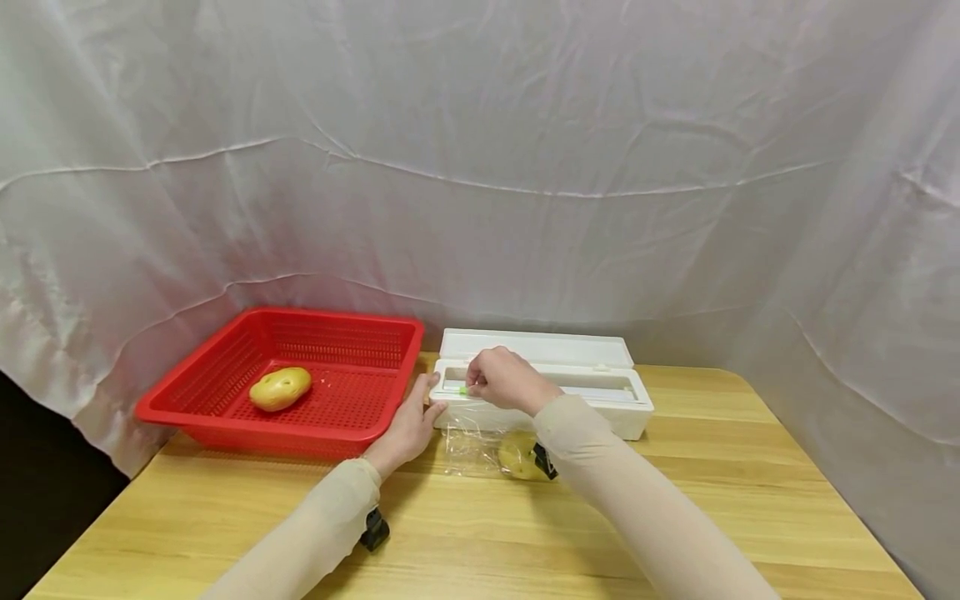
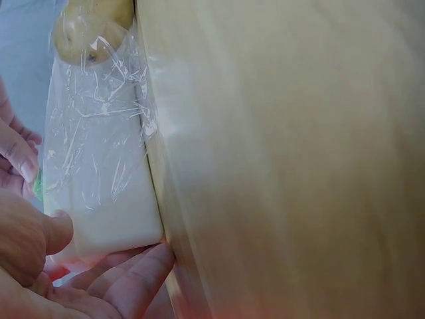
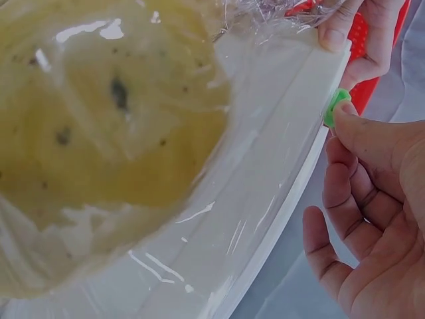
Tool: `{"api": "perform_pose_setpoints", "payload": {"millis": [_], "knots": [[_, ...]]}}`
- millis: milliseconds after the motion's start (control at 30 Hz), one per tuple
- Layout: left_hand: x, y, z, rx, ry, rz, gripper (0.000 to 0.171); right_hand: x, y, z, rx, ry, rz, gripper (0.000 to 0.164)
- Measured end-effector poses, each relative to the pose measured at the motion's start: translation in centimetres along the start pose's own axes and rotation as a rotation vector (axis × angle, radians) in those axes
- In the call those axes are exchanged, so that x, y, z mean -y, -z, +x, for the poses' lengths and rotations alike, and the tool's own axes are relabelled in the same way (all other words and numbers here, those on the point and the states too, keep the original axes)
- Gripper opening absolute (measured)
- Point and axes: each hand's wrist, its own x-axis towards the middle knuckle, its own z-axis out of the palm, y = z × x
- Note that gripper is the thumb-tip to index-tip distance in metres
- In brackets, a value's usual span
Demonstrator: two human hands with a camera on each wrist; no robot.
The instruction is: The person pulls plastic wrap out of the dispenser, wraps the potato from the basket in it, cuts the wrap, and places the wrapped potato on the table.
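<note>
A white cling film dispenser (image 1: 633, 417) stands on the table with its lid (image 1: 536, 346) tipped open behind. At its left end my left hand (image 1: 408, 427) grips the corner, thumb (image 2: 60, 229) on one face and fingers beneath the end. My right hand (image 1: 510, 379) pinches the small green slide cutter (image 3: 337, 106) near the left of the front rail. Clear film (image 1: 468, 450) hangs down the front of the box. In that film lies a yellow potato (image 1: 517, 457), partly behind the right wrist and its camera.
To the left is a red plastic basket (image 1: 157, 408), with another yellow potato (image 1: 280, 389) inside. The basket's right side is close beside my left hand. A pale curtain (image 1: 480, 167) hangs behind the wooden table (image 1: 480, 550).
</note>
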Motion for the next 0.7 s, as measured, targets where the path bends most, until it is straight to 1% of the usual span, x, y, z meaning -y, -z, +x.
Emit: {"api": "perform_pose_setpoints", "payload": {"millis": [167, 367, 567, 700], "knots": [[0.0, 0.1, 0.0, -0.003, -0.025, -0.013, 0.042, -0.4, 0.3, -0.4, -0.002, -0.002, 0.004, 0.011], [0.0, 0.2, 0.0, 0.000, -0.015, -0.021, 0.040, -1.0, 0.5, -1.0, 0.005, 0.003, 0.011, 0.011], [0.0, 0.2, 0.0, 0.012, -0.018, -0.028, 0.038, -1.4, 1.0, -1.6, 0.005, 0.001, 0.006, 0.013], [0.0, 0.2, 0.0, 0.007, -0.017, -0.025, 0.038, -1.7, 1.1, -1.8, 0.009, -0.007, 0.013, 0.013]]}}
